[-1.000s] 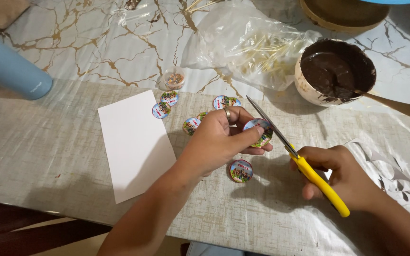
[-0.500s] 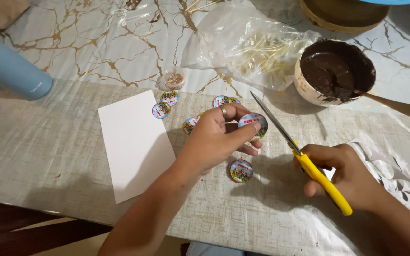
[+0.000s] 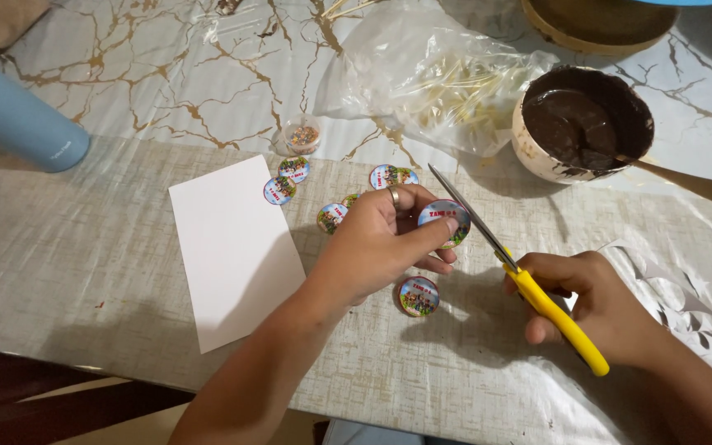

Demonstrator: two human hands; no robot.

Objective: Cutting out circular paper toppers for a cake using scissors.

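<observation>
— What do the hands hold?
— Left hand (image 3: 372, 247) pinches a round sticker (image 3: 445, 221) above the table (image 3: 84, 264); right hand (image 3: 599, 306) grips yellow scissors (image 3: 521, 276), blades touching the sticker's edge.
— Nearby?
— Cut stickers (image 3: 419, 297), white card (image 3: 236, 251).

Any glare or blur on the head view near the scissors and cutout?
Head view: sharp overall; the round cutout and scissors read clearly; soft hand shadows fall on the table; glare streaks the plastic bag and the glossy cover at lower right.
</observation>
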